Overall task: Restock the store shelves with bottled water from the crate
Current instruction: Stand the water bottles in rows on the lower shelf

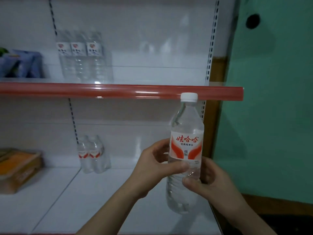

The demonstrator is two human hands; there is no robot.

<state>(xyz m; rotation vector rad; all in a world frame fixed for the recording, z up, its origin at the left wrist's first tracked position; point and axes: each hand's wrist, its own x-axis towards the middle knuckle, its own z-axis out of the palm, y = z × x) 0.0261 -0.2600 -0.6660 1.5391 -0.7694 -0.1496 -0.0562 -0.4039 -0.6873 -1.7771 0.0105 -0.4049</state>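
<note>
Bottle [185, 150], upright, white cap, red-and-white label: held in front of the lower shelf [84, 192], near its right end. Left hand [157, 164] and right hand [208, 180] both curl fingers round its middle. Upper shelf [152, 75]: three bottles [81, 56]; lower shelf: two bottles [92, 153].

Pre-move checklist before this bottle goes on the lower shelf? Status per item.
1. Grip: left hand and right hand both hold the bottle below its label: ok.
2. Bottle upright, white cap on: ok.
3. Label faces outward, toward the camera: ok.
4. Bare space on the lower shelf right of the two standing bottles: ok.
5. Clearance under the red rail of the shelf above: cannot tell. The cap overlaps it in this view.
</note>
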